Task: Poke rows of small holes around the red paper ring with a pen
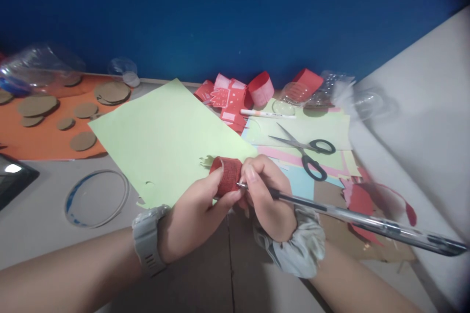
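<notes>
My left hand (pixel 198 210) is closed around a small red paper ring (pixel 230 176), its thumb and fingers pinching the ring's lower edge. Dark drawn lines cover the ring's outer face. My right hand (pixel 270 193) holds a clear-barrelled black pen (pixel 345 212), whose metal tip is at the ring's right lower side; whether it touches cannot be told. The right fingertips are close against the ring, and the pen's back end points to the lower right. Behind the ring lies a light green sheet (pixel 165 142) with torn or cut edges near my hands.
Black-handled scissors (pixel 303 149) lie on coloured paper sheets at right, near a marker (pixel 267 113). Red paper pieces (pixel 235 98) stand by the blue wall. Left are cardboard discs (pixel 37 105) on orange paper (pixel 40 142), a tape ring (pixel 97 199) and a plastic bottle (pixel 40 66).
</notes>
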The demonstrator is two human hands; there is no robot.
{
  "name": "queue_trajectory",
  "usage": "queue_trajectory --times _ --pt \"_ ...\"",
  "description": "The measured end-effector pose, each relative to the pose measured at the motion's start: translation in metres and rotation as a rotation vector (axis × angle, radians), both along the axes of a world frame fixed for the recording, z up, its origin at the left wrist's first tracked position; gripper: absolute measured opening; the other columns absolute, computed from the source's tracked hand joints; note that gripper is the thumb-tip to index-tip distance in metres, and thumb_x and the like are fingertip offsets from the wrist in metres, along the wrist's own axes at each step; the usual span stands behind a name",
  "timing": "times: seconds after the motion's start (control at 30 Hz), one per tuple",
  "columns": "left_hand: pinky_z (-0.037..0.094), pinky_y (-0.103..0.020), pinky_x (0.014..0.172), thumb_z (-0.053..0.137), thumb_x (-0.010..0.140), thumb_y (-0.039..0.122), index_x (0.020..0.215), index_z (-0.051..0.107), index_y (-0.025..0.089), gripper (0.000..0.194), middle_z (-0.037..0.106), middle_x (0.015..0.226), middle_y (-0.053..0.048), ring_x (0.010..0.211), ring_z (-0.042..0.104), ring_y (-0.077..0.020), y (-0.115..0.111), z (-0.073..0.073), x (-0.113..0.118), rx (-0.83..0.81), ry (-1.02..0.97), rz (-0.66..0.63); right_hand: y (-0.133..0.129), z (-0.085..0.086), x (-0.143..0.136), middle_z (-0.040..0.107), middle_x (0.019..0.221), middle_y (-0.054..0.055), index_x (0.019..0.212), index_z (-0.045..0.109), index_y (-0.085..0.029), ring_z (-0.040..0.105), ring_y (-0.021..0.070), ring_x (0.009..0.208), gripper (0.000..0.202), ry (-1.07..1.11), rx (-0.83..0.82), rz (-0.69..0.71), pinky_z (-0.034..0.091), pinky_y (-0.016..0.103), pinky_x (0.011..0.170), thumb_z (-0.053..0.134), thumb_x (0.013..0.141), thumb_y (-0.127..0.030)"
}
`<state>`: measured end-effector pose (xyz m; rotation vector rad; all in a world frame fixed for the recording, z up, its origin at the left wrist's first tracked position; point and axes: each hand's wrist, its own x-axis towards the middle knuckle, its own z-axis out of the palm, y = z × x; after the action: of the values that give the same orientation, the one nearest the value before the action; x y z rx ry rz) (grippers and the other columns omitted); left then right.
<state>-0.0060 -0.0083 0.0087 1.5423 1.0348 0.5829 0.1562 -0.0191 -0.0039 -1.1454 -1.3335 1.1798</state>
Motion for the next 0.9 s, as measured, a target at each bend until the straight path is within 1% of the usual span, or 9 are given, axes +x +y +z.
queue_trajectory --times 0.1,0.23,0.43,0.57,0.67,0.77,0.83,0.9 --pt "0.046 -0.038 0.086 0.049 0.098 0.033 0.103 0.054 0.017 0.018 0.067 0.097 -0.009 0.089 0.059 -0.023 0.0 0.001 0.0 -0.008 0.005 0.011 0.0 0.0 0.001 0.046 0.063 -0.006 0.077 0.048 -0.023 0.043 0.0098 0.048 0.031 -0.024 -0.007 -0.002 0.035 0.026 0.046 0.053 0.103 -0.038" --pt "0.046 -0.037 0.085 0.049 0.098 0.032 0.098 0.054 0.018 0.015 0.066 0.093 -0.007 0.086 0.058 -0.0216 0.0 0.002 0.0 0.001 0.007 0.008 0.0 -0.004 0.002 0.047 0.068 -0.004 0.073 0.047 -0.022 0.045 0.0106 0.052 0.036 -0.054 -0.007 0.014 0.035 0.027 0.048 0.055 0.101 -0.042" --pt "0.046 -0.038 0.083 0.049 0.098 0.033 0.1 0.054 0.016 0.018 0.066 0.093 -0.008 0.085 0.058 -0.0221 0.0 0.001 0.002 -0.008 0.018 0.02 0.0 -0.003 0.001 0.045 0.064 -0.005 0.075 0.047 -0.023 0.043 0.0106 0.049 0.034 -0.019 -0.033 -0.012 0.034 0.026 0.046 0.053 0.103 -0.042" --pt "0.047 -0.037 0.085 0.05 0.098 0.031 0.098 0.054 0.017 0.014 0.068 0.095 -0.008 0.087 0.06 -0.022 -0.001 0.0 0.0 0.008 -0.002 0.011 0.0 -0.003 0.002 0.047 0.067 -0.004 0.073 0.048 -0.022 0.044 0.0106 0.05 0.036 -0.047 0.008 0.013 0.034 0.026 0.044 0.055 0.101 -0.044" --pt "0.048 -0.034 0.082 0.051 0.098 0.03 0.097 0.053 0.019 0.011 0.069 0.091 -0.006 0.084 0.061 -0.0204 -0.001 0.0 0.0 0.02 -0.013 0.023 0.0 -0.002 0.0 0.047 0.063 -0.005 0.073 0.048 -0.023 0.044 0.0103 0.046 0.035 0.003 -0.014 0.015 0.033 0.026 0.042 0.055 0.101 -0.043" --pt "0.049 -0.03 0.079 0.052 0.099 0.029 0.094 0.053 0.02 0.01 0.07 0.087 -0.003 0.08 0.062 -0.0181 -0.001 0.001 0.0 0.015 -0.064 0.027 0.002 0.004 -0.004 0.048 0.063 -0.005 0.079 0.05 -0.024 0.043 0.01 0.044 0.027 0.059 -0.034 -0.046 0.034 0.026 0.042 0.059 0.099 -0.039" --pt "0.049 -0.03 0.08 0.053 0.1 0.029 0.098 0.054 0.02 0.009 0.07 0.09 -0.003 0.081 0.063 -0.0177 -0.001 0.001 0.0 0.022 -0.086 0.037 0.004 0.007 -0.008 0.051 0.07 -0.005 0.082 0.051 -0.025 0.043 0.0099 0.047 0.021 0.083 0.017 -0.124 0.036 0.026 0.043 0.065 0.095 -0.035" --pt "0.049 -0.03 0.083 0.054 0.1 0.028 0.103 0.055 0.019 0.01 0.07 0.094 -0.004 0.085 0.063 -0.0179 -0.001 0.0 0.001 0.033 -0.097 0.054 0.006 0.009 -0.01 0.054 0.075 -0.004 0.084 0.051 -0.025 0.042 0.0094 0.048 0.02 0.121 0.075 -0.195 0.038 0.026 0.044 0.069 0.092 -0.031"
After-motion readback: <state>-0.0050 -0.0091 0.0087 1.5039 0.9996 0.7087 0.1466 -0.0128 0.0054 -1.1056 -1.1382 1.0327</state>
